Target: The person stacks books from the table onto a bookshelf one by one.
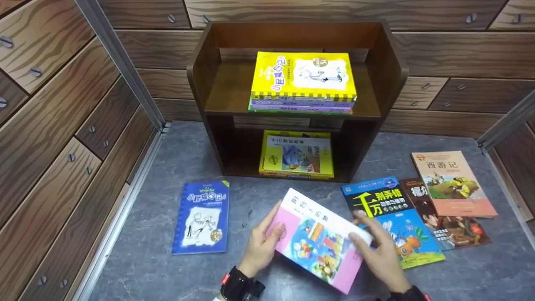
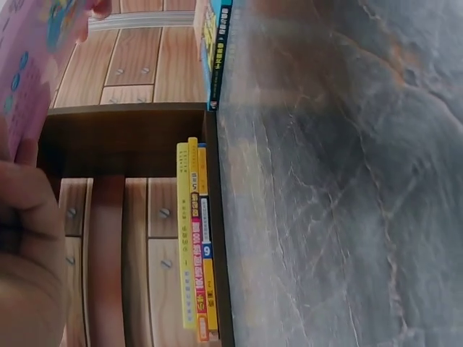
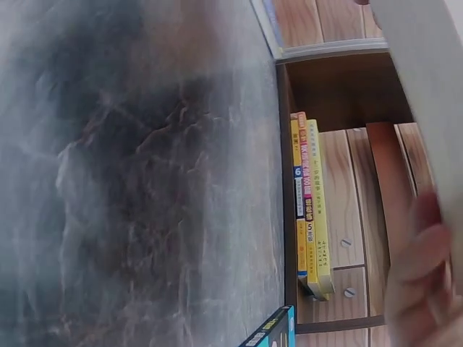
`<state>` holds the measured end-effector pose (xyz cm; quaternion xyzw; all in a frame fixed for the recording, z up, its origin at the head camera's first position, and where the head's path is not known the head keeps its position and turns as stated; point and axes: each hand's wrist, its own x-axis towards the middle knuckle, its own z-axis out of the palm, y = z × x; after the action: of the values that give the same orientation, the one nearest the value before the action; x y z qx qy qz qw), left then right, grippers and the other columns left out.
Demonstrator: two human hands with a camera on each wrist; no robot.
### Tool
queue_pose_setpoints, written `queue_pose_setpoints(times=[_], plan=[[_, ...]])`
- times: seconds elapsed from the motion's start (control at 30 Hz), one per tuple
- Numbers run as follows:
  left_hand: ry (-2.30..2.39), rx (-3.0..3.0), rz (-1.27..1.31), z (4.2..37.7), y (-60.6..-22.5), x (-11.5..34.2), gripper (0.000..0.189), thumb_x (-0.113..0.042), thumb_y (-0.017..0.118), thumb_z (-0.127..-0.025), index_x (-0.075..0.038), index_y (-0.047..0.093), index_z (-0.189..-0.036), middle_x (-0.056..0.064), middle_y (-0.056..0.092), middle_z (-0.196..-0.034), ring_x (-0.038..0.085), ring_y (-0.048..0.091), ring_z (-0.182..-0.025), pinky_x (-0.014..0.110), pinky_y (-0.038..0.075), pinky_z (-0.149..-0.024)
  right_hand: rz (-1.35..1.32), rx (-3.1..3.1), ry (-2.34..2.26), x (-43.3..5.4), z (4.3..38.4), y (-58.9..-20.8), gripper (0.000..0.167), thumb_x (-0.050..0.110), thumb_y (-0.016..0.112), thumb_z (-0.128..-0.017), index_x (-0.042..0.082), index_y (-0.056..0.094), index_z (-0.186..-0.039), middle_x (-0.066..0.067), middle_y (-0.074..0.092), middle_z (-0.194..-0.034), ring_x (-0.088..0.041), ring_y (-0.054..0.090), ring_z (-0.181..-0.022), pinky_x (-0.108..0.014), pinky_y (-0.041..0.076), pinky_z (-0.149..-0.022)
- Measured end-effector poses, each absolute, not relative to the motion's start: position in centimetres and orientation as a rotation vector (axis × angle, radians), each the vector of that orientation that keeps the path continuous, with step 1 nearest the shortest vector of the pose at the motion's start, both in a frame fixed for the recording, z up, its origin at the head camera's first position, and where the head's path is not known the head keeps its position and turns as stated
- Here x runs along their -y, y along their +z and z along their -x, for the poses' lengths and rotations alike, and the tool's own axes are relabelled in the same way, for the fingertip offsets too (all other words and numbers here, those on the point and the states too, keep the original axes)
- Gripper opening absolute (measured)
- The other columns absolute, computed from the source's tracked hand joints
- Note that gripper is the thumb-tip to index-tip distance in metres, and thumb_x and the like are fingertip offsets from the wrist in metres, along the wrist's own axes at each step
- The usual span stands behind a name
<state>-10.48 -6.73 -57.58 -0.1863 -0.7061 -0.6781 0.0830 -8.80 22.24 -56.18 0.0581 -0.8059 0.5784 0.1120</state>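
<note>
A pink and white book [image 1: 319,244] with a colourful picture on its cover is held tilted over the floor, face up. My left hand [image 1: 262,244] grips its left edge, thumb on the cover and fingers underneath. At its right edge is my right hand [image 1: 382,255], thumb against the cover and fingers by the upper corner. In the left wrist view, part of the pink cover [image 2: 25,72] shows above the left hand [image 2: 29,246]. The right wrist view has the book's pale edge [image 3: 434,108] beside the blurred right hand [image 3: 423,282].
A dark brown two-level shelf [image 1: 200,79] stands behind, with a yellow-topped book stack [image 1: 303,79] above and yellow books [image 1: 296,154] below. On the floor lie a blue book [image 1: 201,217] at left and, at right, a blue-green book [image 1: 393,221], a brown book [image 1: 468,232] and a peach book [image 1: 453,184].
</note>
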Motion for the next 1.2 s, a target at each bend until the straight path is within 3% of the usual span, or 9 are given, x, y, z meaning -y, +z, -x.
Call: queue_pose_setpoints(times=[0.07,0.3,0.43,0.53,0.6,0.8,0.93,1.03,1.2], plan=[[-2.01,2.071,0.523,10.7,-57.4,6.6,0.052,-0.005,0.054,-0.107,0.004,0.04,-0.156,0.016,0.067,-0.087,0.016,0.066,-0.075,0.034,0.062,-0.062,-0.121,2.291,1.71,-22.1,9.1,-56.1,0.065,-0.009,0.069,-0.093,0.002,0.047,-0.153,-0.005,0.063,-0.127,-0.011,0.063,-0.1,-0.023,0.057,-0.073],[-1.919,2.026,0.358,11.8,-57.0,6.2,0.053,-0.005,0.054,-0.107,0.005,0.038,-0.157,0.012,0.064,-0.081,0.012,0.061,-0.069,0.031,0.059,-0.057,0.037,2.27,1.773,-20.6,9.4,-55.7,0.077,0.003,0.06,-0.104,0.014,0.018,-0.167,-0.011,0.039,-0.163,-0.005,0.048,-0.131,-0.015,0.044,-0.102],[-1.972,1.98,0.257,12.5,-56.9,6.0,0.054,-0.007,0.053,-0.108,0.003,0.037,-0.158,0.019,0.072,-0.107,0.016,0.067,-0.08,0.033,0.062,-0.064,-0.002,2.26,1.784,-19.8,9.5,-56.0,0.082,0.001,0.06,-0.103,0.018,0.012,-0.168,-0.011,0.026,-0.171,-0.017,0.044,-0.143,-0.017,0.041,-0.11],[-2.017,1.957,0.195,13.1,-56.9,5.8,0.055,-0.009,0.053,-0.108,-0.001,0.036,-0.16,0.021,0.068,-0.132,0.02,0.072,-0.088,0.035,0.063,-0.068,-0.042,2.291,1.759,-19.4,9.7,-56.2,0.081,0.003,0.058,-0.105,0.023,0.01,-0.168,-0.007,0.018,-0.173,-0.031,0.032,-0.152,-0.017,0.035,-0.115],[-2.023,1.96,0.157,13.4,-56.8,5.6,0.055,-0.01,0.053,-0.108,-0.003,0.036,-0.16,0.021,0.065,-0.138,0.022,0.073,-0.091,0.035,0.064,-0.069,-0.092,2.304,1.751,-19.2,9.9,-56.4,0.079,0.004,0.054,-0.106,0.022,0.009,-0.168,-0.008,0.013,-0.174,-0.035,0.025,-0.155,-0.016,0.03,-0.118],[-2.08,1.932,0.113,14.4,-57.0,5.1,0.055,-0.01,0.052,-0.109,-0.003,0.035,-0.161,0.023,0.058,-0.147,0.025,0.073,-0.101,0.034,0.063,-0.08,-0.182,2.306,1.854,-18.7,10.6,-56.8,0.07,0.007,0.043,-0.111,0.023,0.005,-0.169,-0.008,0.01,-0.175,-0.007,0.026,-0.152,-0.011,0.029,-0.115],[-2.101,1.929,0.071,14.9,-57.2,5.0,0.054,-0.009,0.051,-0.109,-0.005,0.037,-0.161,0.024,0.064,-0.136,0.022,0.071,-0.087,0.04,0.064,-0.067,-0.166,2.347,1.873,-18.4,11.2,-57.0,0.072,0.012,0.044,-0.112,0.029,0.003,-0.168,-0.005,0.009,-0.175,-0.012,0.025,-0.152,-0.009,0.028,-0.113],[-2.112,1.949,0.024,15.3,-57.5,5.0,0.052,-0.01,0.05,-0.109,-0.008,0.039,-0.16,0.021,0.068,-0.124,0.018,0.067,-0.072,0.045,0.059,-0.051,-0.149,2.373,1.855,-18.3,11.6,-57.4,0.082,0.013,0.055,-0.108,0.03,0.002,-0.168,-0.004,0.009,-0.175,-0.023,0.029,-0.152,-0.016,0.027,-0.118],[-2.176,1.903,-0.043,16.1,-58.0,4.9,0.044,-0.01,0.05,-0.109,-0.006,0.041,-0.152,0.02,0.068,-0.121,0.017,0.064,-0.063,0.044,0.054,-0.042,-0.115,2.447,1.868,-18.4,12.2,-58.3,0.11,0.018,0.078,-0.095,0.033,-0.003,-0.168,-0.004,0.005,-0.175,-0.029,0.018,-0.157,-0.05,0.015,-0.128]])
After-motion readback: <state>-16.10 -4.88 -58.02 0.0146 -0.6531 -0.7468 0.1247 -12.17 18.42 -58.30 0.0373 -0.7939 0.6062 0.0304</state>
